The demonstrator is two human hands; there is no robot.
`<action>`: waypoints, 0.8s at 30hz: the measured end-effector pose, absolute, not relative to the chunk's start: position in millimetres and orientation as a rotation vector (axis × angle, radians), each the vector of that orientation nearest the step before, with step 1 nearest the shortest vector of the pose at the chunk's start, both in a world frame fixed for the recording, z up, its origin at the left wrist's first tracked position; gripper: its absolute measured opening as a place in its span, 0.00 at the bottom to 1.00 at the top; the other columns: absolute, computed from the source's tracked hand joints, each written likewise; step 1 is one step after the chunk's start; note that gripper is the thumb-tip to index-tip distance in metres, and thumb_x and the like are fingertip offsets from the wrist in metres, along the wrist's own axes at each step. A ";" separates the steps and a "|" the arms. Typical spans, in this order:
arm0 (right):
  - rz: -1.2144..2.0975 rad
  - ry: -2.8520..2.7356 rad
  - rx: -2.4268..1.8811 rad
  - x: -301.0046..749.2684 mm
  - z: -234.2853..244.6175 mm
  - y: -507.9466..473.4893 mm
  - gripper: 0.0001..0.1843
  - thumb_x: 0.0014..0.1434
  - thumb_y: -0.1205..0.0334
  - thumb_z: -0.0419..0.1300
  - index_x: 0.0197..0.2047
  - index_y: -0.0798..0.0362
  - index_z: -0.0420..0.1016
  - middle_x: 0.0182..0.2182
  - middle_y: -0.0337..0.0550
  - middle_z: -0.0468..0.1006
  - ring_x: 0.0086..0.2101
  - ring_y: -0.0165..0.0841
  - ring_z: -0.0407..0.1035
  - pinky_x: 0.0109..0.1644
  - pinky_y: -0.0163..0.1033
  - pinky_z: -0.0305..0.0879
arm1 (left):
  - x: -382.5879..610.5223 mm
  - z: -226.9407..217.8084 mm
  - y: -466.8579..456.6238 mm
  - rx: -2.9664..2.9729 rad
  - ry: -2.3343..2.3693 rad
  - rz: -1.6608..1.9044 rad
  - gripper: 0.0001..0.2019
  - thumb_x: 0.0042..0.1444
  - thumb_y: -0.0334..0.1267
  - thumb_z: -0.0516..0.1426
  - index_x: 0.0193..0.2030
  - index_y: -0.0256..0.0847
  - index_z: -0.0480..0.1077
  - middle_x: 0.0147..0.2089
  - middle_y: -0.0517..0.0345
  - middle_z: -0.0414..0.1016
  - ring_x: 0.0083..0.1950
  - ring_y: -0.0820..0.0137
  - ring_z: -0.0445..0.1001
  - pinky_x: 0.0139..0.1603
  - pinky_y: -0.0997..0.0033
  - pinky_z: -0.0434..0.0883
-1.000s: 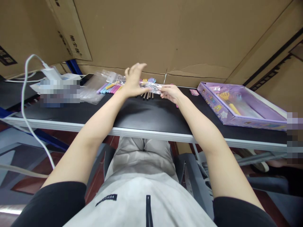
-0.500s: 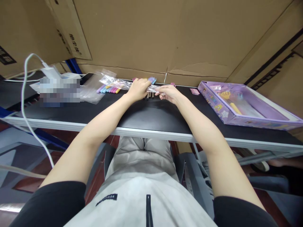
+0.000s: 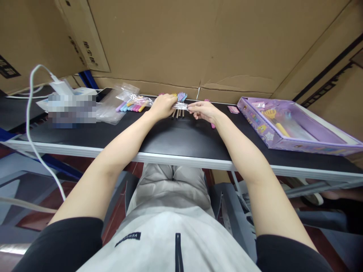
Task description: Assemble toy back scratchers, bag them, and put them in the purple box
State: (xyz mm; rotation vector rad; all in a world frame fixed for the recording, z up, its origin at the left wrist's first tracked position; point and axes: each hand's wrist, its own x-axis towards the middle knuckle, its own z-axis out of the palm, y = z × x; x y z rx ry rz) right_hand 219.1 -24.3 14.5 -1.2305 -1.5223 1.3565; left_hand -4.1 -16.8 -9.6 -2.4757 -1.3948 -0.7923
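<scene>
A clear, crinkled plastic wrapper (image 3: 183,106) stretches between my hands over the dark table. My left hand (image 3: 163,106) is closed on it from the left, with its fingertips partly hidden. My right hand (image 3: 202,109) pinches the wrapper's right end between thumb and fingers. Just beneath lie several small sticks with coloured, pronged heads (image 3: 182,96); their dark lower ends (image 3: 178,113) point toward me. A pink stick (image 3: 213,125) lies partly under my right hand and wrist. Left of my left hand, the wrapper runs over several pastel handles (image 3: 132,107).
Clear plastic bags (image 3: 112,111) lie at the left, near a blurred object (image 3: 72,109) and a white cable (image 3: 28,105). At the right stands a purple open box (image 3: 300,141) with a yellow pronged tool inside. A small pink card (image 3: 233,109) lies beside it. Cardboard (image 3: 176,45) walls the back.
My left hand has shifted slightly left along the wrapper. My right hand has moved slightly right, and more of the pink stick shows beneath it. The wrapper stays between both hands.
</scene>
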 end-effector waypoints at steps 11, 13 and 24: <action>1.055 -1.714 -1.205 203.9 10.3 -32.6 0.10 0.59 0.70 0.75 0.29 0.57 0.79 0.21 0.37 0.77 0.21 0.23 0.67 0.27 0.29 0.62 | 3.1 -7.1 -26.2 -2.650 -1.326 -0.816 0.16 0.56 0.34 0.59 0.50 0.42 0.81 0.47 0.44 0.83 0.57 0.49 0.79 0.61 0.53 0.71; 1.034 -1.728 -1.223 203.8 10.4 -32.7 0.14 0.62 0.69 0.72 0.26 0.57 0.78 0.23 0.39 0.79 0.21 0.23 0.68 0.27 0.30 0.62 | 2.2 -7.3 -26.2 -2.647 -1.333 -0.830 0.17 0.54 0.34 0.60 0.50 0.42 0.81 0.47 0.45 0.83 0.57 0.49 0.79 0.61 0.53 0.72; 0.966 -1.722 -1.253 219.1 9.6 -12.7 0.19 0.66 0.50 0.73 0.32 0.56 0.78 0.25 0.41 0.80 0.23 0.25 0.70 0.27 0.29 0.63 | -4.1 -6.5 -21.0 -2.543 -1.500 -0.829 0.11 0.54 0.31 0.57 0.42 0.42 0.79 0.49 0.40 0.83 0.56 0.44 0.79 0.58 0.48 0.73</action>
